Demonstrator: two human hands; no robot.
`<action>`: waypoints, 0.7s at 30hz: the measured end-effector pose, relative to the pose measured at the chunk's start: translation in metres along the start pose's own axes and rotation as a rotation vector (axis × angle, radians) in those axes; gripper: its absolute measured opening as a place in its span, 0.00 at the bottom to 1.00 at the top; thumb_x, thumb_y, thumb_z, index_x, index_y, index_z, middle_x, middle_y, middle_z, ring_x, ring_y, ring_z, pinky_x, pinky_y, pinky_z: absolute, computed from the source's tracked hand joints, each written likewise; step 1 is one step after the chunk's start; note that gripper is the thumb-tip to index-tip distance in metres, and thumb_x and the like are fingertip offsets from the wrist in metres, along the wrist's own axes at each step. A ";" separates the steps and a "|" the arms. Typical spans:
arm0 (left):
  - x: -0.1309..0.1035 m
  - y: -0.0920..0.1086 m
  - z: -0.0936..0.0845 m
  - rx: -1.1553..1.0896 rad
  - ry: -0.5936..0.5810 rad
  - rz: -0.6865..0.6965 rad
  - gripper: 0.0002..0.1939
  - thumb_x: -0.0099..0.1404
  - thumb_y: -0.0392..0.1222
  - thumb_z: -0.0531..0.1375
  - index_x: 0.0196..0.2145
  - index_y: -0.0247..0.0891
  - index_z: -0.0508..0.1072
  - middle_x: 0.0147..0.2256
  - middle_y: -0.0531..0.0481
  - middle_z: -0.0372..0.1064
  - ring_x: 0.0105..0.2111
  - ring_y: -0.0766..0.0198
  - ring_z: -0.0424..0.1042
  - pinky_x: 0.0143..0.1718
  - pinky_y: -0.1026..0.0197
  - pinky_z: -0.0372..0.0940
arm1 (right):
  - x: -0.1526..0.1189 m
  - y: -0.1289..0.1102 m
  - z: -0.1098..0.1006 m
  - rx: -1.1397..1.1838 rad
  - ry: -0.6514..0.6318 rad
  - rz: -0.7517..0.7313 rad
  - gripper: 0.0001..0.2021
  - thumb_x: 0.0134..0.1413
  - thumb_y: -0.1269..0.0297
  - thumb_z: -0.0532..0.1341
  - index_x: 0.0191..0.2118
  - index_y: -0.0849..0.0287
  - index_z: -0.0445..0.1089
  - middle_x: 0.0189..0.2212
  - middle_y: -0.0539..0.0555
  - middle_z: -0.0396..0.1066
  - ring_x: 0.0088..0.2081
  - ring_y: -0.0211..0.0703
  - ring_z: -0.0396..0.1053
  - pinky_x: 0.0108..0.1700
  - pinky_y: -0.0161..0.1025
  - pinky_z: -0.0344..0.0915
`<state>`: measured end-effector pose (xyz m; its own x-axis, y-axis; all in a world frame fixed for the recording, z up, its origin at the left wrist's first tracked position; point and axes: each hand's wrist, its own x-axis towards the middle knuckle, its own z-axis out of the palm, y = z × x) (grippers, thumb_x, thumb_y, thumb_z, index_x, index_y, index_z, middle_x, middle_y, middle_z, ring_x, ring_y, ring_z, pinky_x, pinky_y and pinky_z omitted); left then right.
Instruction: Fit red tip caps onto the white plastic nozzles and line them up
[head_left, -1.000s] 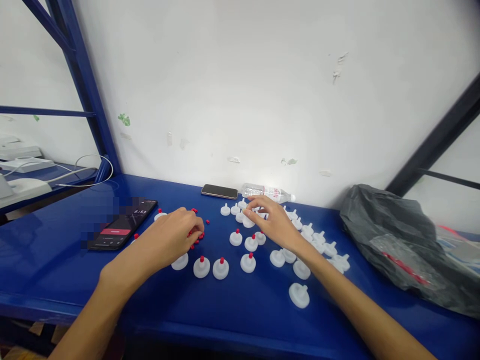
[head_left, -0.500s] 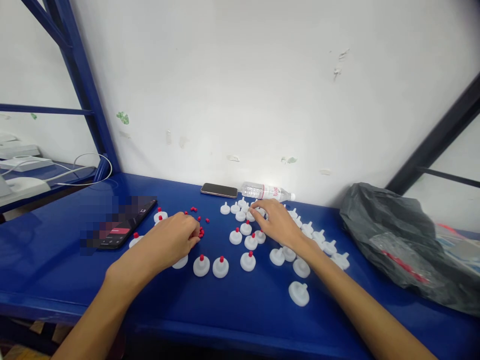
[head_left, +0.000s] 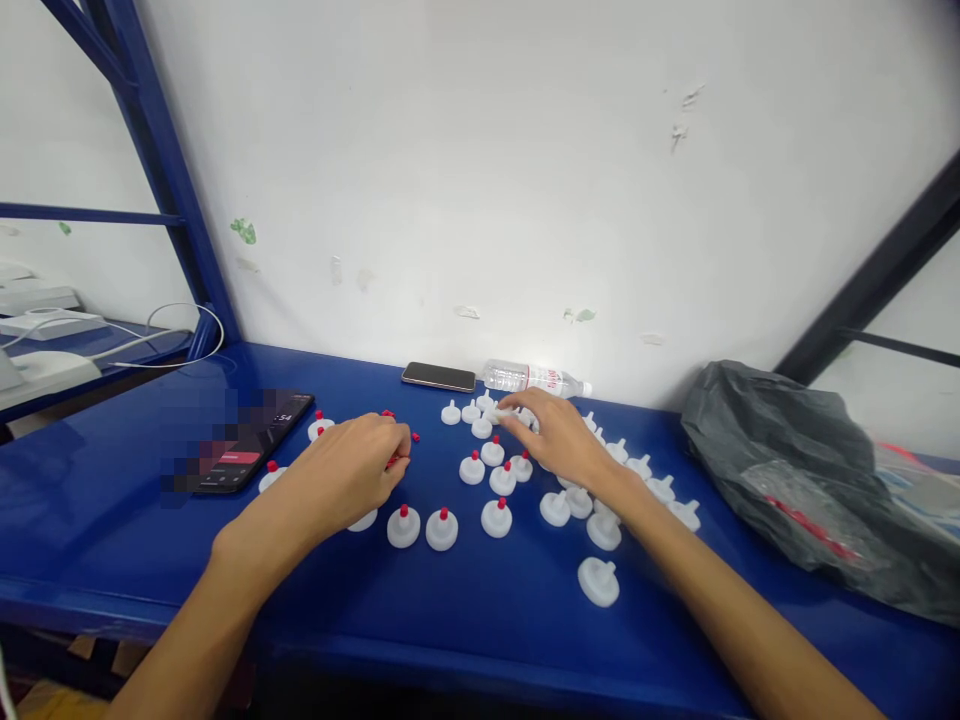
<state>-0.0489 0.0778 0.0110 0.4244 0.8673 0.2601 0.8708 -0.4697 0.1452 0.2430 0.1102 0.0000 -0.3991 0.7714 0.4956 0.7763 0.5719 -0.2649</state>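
My left hand (head_left: 367,455) is bent over the small red caps (head_left: 416,437), its fingers curled in a pinch. Red shows between its thumb and forefinger, though the fingers partly cover it. My right hand (head_left: 551,435) reaches into a cluster of round white nozzle lids (head_left: 451,413). Its thumb and fingertips close around a white nozzle lid (head_left: 504,414), partly hidden by the fingers. Between and in front of the hands stand several white lids with red caps on their nozzles (head_left: 403,526). Bare white lids (head_left: 598,581) lie under and beside my right forearm.
A large phone (head_left: 259,440) lies on the left of the blue table (head_left: 360,620). Another phone (head_left: 439,377) and a clear plastic bottle (head_left: 534,379) lie by the wall. On the right is a dark plastic bag (head_left: 757,450) with a clear packet holding something red.
My left hand has shifted slightly right and up, over the loose red caps. The right hand has stayed at the white lids with its fingers drawn slightly closer.
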 end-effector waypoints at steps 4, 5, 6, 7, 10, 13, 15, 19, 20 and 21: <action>-0.002 0.013 -0.013 -0.031 0.160 0.029 0.07 0.67 0.41 0.57 0.32 0.42 0.74 0.30 0.51 0.76 0.28 0.59 0.73 0.29 0.59 0.59 | -0.002 -0.013 -0.003 0.094 0.063 -0.016 0.10 0.65 0.60 0.64 0.50 0.51 0.73 0.47 0.56 0.75 0.45 0.50 0.75 0.46 0.48 0.71; -0.002 0.017 -0.016 -0.076 0.208 0.040 0.07 0.67 0.42 0.57 0.34 0.42 0.74 0.29 0.52 0.76 0.28 0.60 0.73 0.29 0.59 0.60 | -0.002 -0.018 -0.003 0.120 0.061 -0.037 0.09 0.66 0.61 0.62 0.50 0.51 0.72 0.47 0.55 0.75 0.45 0.50 0.75 0.46 0.48 0.71; -0.003 0.021 -0.019 -0.138 0.256 0.048 0.07 0.67 0.42 0.57 0.34 0.41 0.74 0.29 0.53 0.76 0.27 0.61 0.73 0.29 0.60 0.62 | -0.003 -0.023 -0.003 0.142 0.048 -0.069 0.08 0.68 0.62 0.61 0.50 0.51 0.72 0.48 0.55 0.75 0.45 0.49 0.75 0.46 0.48 0.71; -0.004 0.025 -0.022 -0.211 0.297 0.052 0.07 0.67 0.42 0.58 0.34 0.41 0.75 0.28 0.53 0.76 0.26 0.63 0.72 0.29 0.61 0.63 | -0.003 -0.029 -0.004 0.164 0.029 -0.112 0.08 0.69 0.63 0.59 0.50 0.51 0.71 0.49 0.55 0.74 0.46 0.49 0.75 0.47 0.48 0.71; -0.006 0.034 -0.027 -0.424 0.386 0.016 0.04 0.65 0.42 0.61 0.33 0.40 0.75 0.26 0.56 0.76 0.21 0.68 0.70 0.25 0.64 0.63 | -0.006 -0.043 -0.005 0.194 -0.020 -0.263 0.09 0.71 0.68 0.56 0.50 0.50 0.69 0.51 0.56 0.73 0.51 0.49 0.74 0.51 0.49 0.71; -0.008 0.037 -0.028 -0.586 0.428 -0.059 0.06 0.66 0.44 0.62 0.38 0.42 0.79 0.24 0.56 0.75 0.18 0.69 0.67 0.20 0.66 0.62 | -0.009 -0.051 -0.005 0.104 -0.006 -0.376 0.11 0.69 0.73 0.55 0.50 0.51 0.69 0.54 0.57 0.73 0.53 0.50 0.72 0.53 0.51 0.70; -0.008 0.036 -0.027 -0.666 0.401 -0.091 0.09 0.67 0.47 0.63 0.41 0.43 0.80 0.26 0.55 0.77 0.18 0.68 0.68 0.19 0.67 0.62 | -0.011 -0.053 -0.005 0.022 0.024 -0.432 0.12 0.68 0.74 0.54 0.49 0.52 0.70 0.54 0.58 0.74 0.53 0.51 0.72 0.54 0.53 0.69; -0.006 0.038 -0.025 -0.724 0.326 -0.080 0.08 0.66 0.47 0.65 0.38 0.43 0.81 0.30 0.54 0.79 0.21 0.68 0.70 0.19 0.68 0.62 | -0.011 -0.053 -0.003 -0.064 0.084 -0.506 0.12 0.68 0.74 0.53 0.49 0.53 0.70 0.53 0.59 0.75 0.53 0.52 0.73 0.53 0.52 0.69; -0.005 0.040 -0.024 -0.725 0.321 -0.073 0.07 0.66 0.47 0.65 0.37 0.43 0.81 0.30 0.54 0.79 0.20 0.69 0.70 0.19 0.68 0.62 | -0.011 -0.053 -0.003 -0.086 0.092 -0.518 0.13 0.68 0.75 0.53 0.48 0.53 0.70 0.53 0.59 0.75 0.53 0.52 0.73 0.53 0.52 0.68; -0.005 0.041 -0.024 -0.724 0.319 -0.070 0.07 0.66 0.46 0.65 0.37 0.43 0.81 0.29 0.54 0.78 0.20 0.69 0.69 0.18 0.68 0.61 | -0.011 -0.053 -0.003 -0.107 0.098 -0.528 0.13 0.68 0.75 0.53 0.48 0.53 0.70 0.52 0.59 0.76 0.53 0.51 0.73 0.53 0.52 0.68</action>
<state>-0.0216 0.0504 0.0386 0.1878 0.8612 0.4722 0.4689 -0.5011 0.7274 0.2077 0.0706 0.0114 -0.7048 0.3547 0.6143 0.5298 0.8391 0.1234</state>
